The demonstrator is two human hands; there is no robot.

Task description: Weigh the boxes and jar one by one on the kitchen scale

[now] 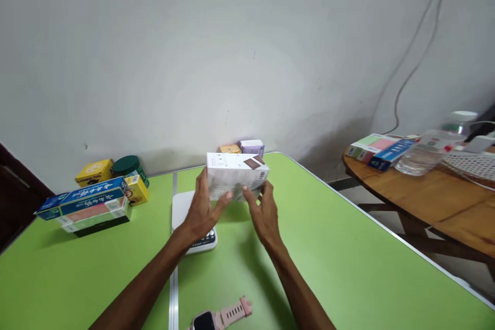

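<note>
A white carton (232,174) with brown rectangles printed on its top is held up over the green table, between both hands. My left hand (203,211) grips its left end, thumb on the near face. My right hand (263,211) closes on its right end, thumb also on the near side. Beneath and left of my left hand sits a white digital scale (181,206), partly covered by that hand, with dark buttons at its front. Near the front edge of the view lies a smartwatch (204,321) with a pink strap.
Stacked toothpaste-like boxes (93,197), yellow boxes (95,171) and a green-lidded jar (126,166) stand at the left. Two small packs (251,147) are against the wall (247,51). On the right, a wooden table (433,201) holds boxes (381,149) and clear plastic containers (423,153).
</note>
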